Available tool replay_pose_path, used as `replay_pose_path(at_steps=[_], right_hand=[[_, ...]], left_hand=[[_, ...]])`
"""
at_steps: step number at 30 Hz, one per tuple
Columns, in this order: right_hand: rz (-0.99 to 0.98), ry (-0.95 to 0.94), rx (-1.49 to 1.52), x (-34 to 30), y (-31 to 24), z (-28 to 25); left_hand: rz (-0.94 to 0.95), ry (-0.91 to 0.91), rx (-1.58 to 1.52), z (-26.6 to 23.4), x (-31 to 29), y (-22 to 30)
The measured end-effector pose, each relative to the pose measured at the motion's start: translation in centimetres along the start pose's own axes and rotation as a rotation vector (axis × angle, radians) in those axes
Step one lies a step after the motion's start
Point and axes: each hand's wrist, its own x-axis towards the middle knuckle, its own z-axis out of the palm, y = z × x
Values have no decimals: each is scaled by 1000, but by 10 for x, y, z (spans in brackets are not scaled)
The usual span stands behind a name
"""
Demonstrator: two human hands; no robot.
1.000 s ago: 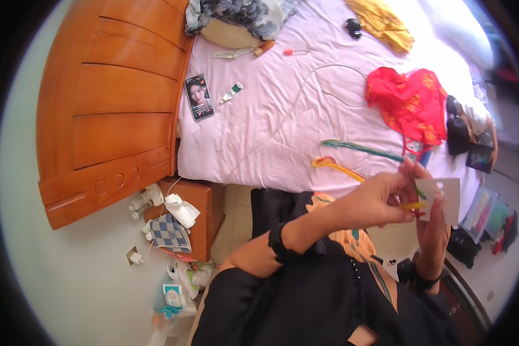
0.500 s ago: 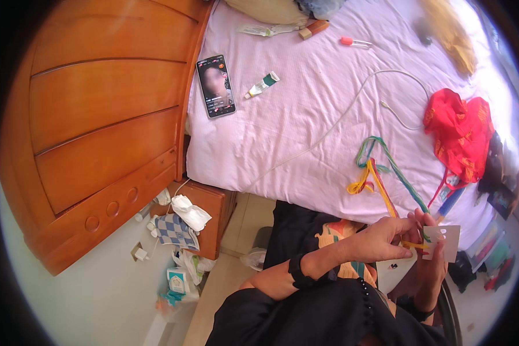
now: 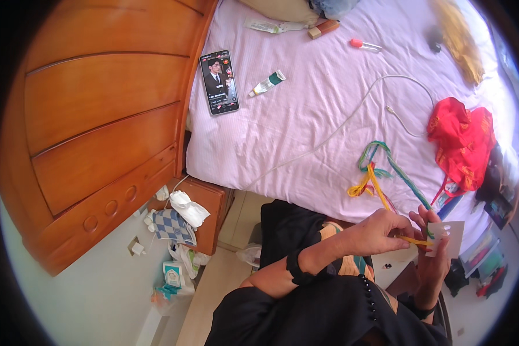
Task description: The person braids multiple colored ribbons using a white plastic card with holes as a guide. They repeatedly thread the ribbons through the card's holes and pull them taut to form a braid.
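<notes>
My right hand (image 3: pixel 437 265) holds a small white card (image 3: pixel 453 237) upright between thumb and fingers. Yellow thread (image 3: pixel 414 240) runs taut from the card to my left hand (image 3: pixel 376 232), whose thumb and fingers are pinched on it. A bit of green thread shows on the card's face. Long green-blue strands (image 3: pixel 405 177) trail from behind the right fingers onto the bed, where they loop beside a yellow thread bundle (image 3: pixel 360 188) and some red strands. Below my left hand lies a second white piece (image 3: pixel 395 259) with small dark marks, partly covered.
On the pink bed sheet (image 3: pixel 305 115) lie a phone (image 3: pixel 219 83), a tube (image 3: pixel 267 83), a white cable (image 3: pixel 352 115), a red-capped clear item (image 3: pixel 365 45) and red cloth (image 3: pixel 461 141). A wooden headboard (image 3: pixel 109 104) and a nightstand with tissues (image 3: pixel 189 209) stand left.
My left hand has drawn left, away from the card, and the yellow thread between them is longer. The phone's screen picture is different. The view has shifted slightly.
</notes>
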Motion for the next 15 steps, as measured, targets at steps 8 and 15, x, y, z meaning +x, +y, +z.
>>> replay_pose_path(at_steps=[8,15], right_hand=[[-133,-3,88,-27,-30,-19],[-307,110,148,-90,-74,-46]], left_hand=[[-50,17,173,14,4,13],[-101,14,252,68,-6,67]])
